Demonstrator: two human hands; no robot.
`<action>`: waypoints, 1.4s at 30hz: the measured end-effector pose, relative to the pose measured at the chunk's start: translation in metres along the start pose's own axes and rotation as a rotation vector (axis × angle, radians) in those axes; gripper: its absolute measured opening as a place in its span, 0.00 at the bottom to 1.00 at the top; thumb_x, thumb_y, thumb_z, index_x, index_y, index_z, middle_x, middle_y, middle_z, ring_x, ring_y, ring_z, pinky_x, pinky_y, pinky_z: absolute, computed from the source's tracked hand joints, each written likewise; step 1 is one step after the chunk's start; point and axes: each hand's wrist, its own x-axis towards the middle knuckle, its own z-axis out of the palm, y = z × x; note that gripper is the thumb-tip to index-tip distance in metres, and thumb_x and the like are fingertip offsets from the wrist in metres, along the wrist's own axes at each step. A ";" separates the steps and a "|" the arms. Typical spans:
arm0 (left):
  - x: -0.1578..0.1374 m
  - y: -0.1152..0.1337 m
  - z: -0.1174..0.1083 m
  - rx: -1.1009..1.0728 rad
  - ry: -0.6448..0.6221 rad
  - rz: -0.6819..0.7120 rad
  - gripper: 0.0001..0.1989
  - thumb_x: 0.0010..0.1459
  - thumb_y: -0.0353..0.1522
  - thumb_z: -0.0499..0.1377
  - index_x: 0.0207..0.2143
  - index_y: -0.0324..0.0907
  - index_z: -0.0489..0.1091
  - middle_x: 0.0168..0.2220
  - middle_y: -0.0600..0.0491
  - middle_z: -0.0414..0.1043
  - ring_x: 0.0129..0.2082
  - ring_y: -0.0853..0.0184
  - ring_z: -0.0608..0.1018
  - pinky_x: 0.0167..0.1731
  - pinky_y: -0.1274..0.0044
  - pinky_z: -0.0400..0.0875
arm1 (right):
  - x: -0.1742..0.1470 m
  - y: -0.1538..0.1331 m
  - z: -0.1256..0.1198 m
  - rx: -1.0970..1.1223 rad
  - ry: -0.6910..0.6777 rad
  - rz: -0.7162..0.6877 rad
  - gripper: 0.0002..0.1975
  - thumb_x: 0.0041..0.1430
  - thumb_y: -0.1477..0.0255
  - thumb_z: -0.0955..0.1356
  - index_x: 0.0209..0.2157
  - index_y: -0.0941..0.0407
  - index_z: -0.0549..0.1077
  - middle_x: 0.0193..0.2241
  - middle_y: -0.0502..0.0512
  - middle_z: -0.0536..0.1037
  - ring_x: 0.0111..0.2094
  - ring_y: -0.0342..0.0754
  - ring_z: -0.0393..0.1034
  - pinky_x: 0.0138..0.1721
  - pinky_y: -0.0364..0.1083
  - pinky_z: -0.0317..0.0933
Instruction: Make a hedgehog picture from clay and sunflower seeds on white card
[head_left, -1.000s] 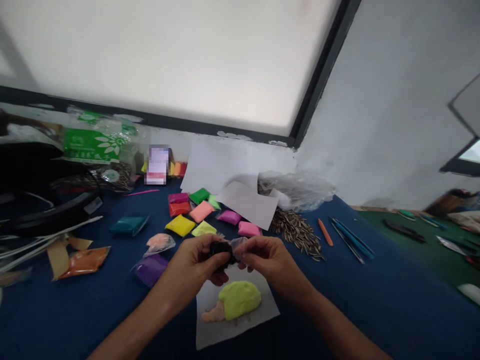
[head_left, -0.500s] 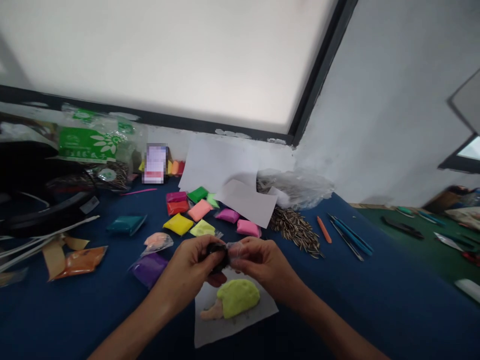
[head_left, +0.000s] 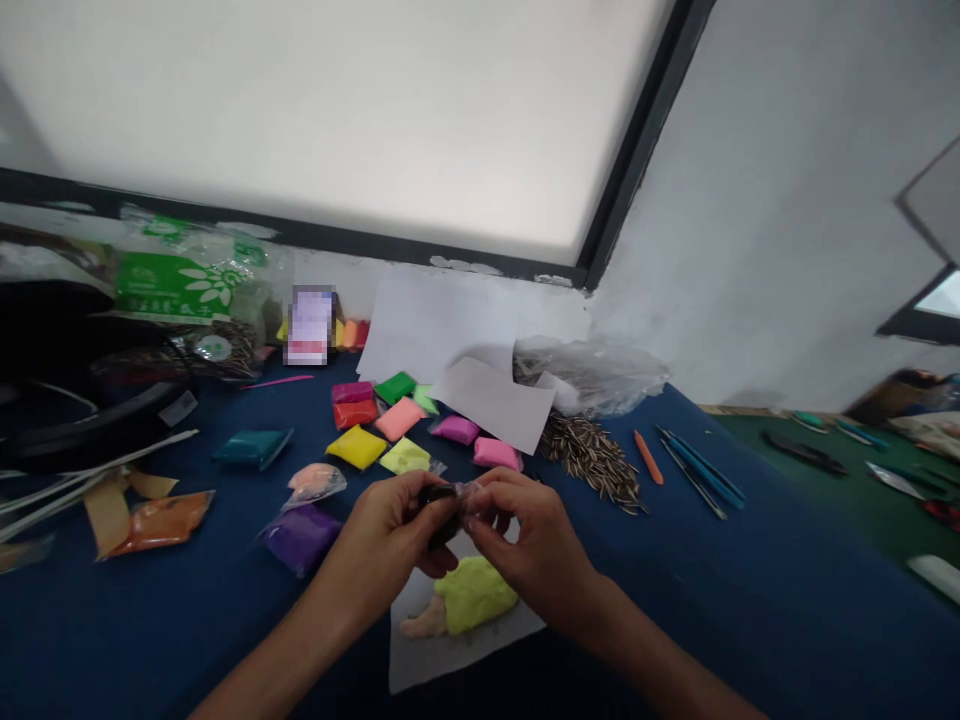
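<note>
Between my two hands is a small clear packet of black modelling clay (head_left: 442, 512). My left hand (head_left: 397, 525) is closed around its dark body. The fingers of my right hand (head_left: 521, 525) pinch the crumpled clear plastic end. Just below them, a yellow-green clay shape (head_left: 476, 597) with a pale beige clay piece (head_left: 427, 620) at its left end lies on a white paper sheet (head_left: 420, 668). My right hand partly covers the clay shape's upper right. Left of my left hand lie a purple clay packet (head_left: 300, 538) and an opened peach clay packet (head_left: 313, 482).
Beyond my hands lie several colourful clay packets, among them a yellow one (head_left: 357, 448). Striped sunflower seeds (head_left: 592, 460) are heaped to the right, near an orange tool (head_left: 648, 458) and blue tweezers (head_left: 705, 470). A propped phone (head_left: 310, 326) stands at the back left.
My right hand has shifted slightly left and its fingers have curled more at the plastic end. It now covers more of the yellow-green clay. My left hand still holds the packet.
</note>
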 end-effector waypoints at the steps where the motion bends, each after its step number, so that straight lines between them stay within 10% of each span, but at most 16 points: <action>1: 0.000 0.000 -0.001 0.002 -0.009 0.008 0.17 0.52 0.45 0.58 0.32 0.39 0.67 0.22 0.58 0.69 0.22 0.64 0.80 0.21 0.77 0.75 | 0.000 0.001 0.000 -0.001 -0.009 0.002 0.05 0.55 0.79 0.67 0.30 0.56 0.75 0.33 0.53 0.75 0.29 0.43 0.69 0.28 0.41 0.62; 42: 0.003 0.005 -0.009 -0.192 0.006 -0.028 0.17 0.44 0.40 0.68 0.30 0.40 0.68 0.24 0.56 0.73 0.19 0.67 0.78 0.22 0.76 0.74 | 0.002 -0.005 -0.002 0.168 0.051 -0.012 0.04 0.56 0.77 0.68 0.28 0.56 0.71 0.36 0.55 0.76 0.39 0.47 0.71 0.41 0.46 0.64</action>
